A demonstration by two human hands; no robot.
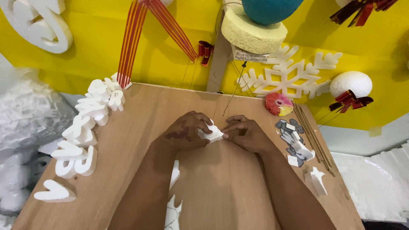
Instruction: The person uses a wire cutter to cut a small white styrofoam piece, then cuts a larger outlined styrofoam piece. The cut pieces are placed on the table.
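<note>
While both your hands meet at the centre of the frame above the wooden counter (128, 140), your left hand (185, 132) and right hand (247, 134) pinch a small white foam piece (211, 134) between their fingertips. White foam letters (81, 136) line the counter's left edge; thin wooden sticks (313, 136) and a foam star (316, 179) lie at right.
</note>
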